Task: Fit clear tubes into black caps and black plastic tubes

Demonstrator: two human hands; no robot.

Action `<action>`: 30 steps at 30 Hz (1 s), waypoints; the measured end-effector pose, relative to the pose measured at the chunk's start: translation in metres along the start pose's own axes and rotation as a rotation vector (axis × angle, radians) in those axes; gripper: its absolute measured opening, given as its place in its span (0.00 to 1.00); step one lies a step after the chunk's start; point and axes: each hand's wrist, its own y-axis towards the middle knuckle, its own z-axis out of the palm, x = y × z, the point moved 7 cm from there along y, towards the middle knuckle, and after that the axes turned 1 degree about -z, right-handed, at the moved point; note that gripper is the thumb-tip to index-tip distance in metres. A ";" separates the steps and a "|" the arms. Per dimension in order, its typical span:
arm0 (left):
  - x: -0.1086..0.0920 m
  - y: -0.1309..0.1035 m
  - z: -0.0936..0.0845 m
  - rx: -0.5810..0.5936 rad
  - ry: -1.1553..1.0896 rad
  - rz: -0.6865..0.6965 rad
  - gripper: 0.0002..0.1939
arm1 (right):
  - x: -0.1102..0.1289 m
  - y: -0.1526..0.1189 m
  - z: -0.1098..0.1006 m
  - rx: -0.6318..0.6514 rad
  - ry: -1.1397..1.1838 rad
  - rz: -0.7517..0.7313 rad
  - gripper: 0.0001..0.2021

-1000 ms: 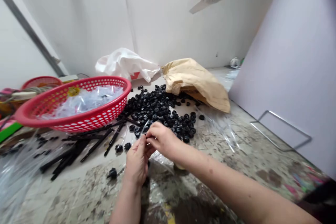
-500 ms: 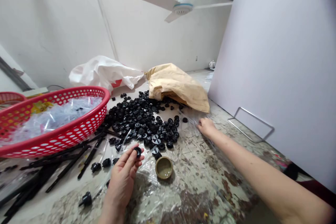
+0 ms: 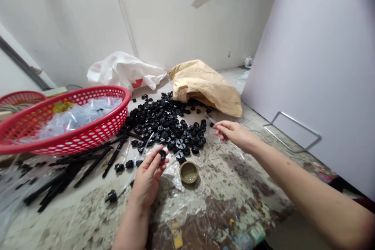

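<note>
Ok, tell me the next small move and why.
Probably bring the right hand in toward the left hand: the left pinches a round black part, while the right is well apart from it, apparently pinching a thin clear strip.

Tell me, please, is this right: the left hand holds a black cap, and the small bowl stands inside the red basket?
Not quite: the small bowl stands on the table, not inside the red basket, as the head view shows. The left hand does hold a black cap.
</note>
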 end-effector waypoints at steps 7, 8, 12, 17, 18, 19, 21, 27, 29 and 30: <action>0.002 -0.005 0.008 0.060 -0.040 -0.025 0.20 | 0.079 -0.073 0.060 0.192 -0.279 -0.547 0.08; 0.003 -0.006 0.009 0.067 -0.044 -0.027 0.20 | 0.084 -0.078 0.065 0.176 -0.375 -0.607 0.08; 0.005 -0.008 0.014 0.103 -0.065 -0.045 0.21 | 0.093 -0.082 0.077 0.113 -0.625 -0.684 0.07; 0.006 -0.011 0.019 0.146 -0.131 -0.088 0.19 | 0.097 -0.080 0.088 0.100 -0.684 -0.663 0.06; 0.007 -0.011 0.020 0.151 -0.147 -0.095 0.19 | 0.096 -0.080 0.088 0.098 -0.660 -0.642 0.06; 0.007 -0.012 0.020 0.156 -0.162 -0.103 0.19 | 0.095 -0.079 0.087 0.094 -0.619 -0.619 0.06; 0.008 -0.013 0.021 0.165 -0.187 -0.115 0.19 | 0.094 -0.078 0.079 0.079 -0.457 -0.563 0.07; 0.011 -0.016 0.027 0.211 -0.192 -0.142 0.19 | 0.104 -0.076 0.042 0.011 0.160 -0.404 0.06; 0.013 -0.017 0.029 0.218 -0.186 -0.159 0.20 | 0.113 -0.076 0.038 -0.002 0.162 -0.440 0.06; 0.014 -0.018 0.030 0.222 -0.183 -0.168 0.20 | 0.117 -0.076 0.038 -0.006 0.135 -0.463 0.07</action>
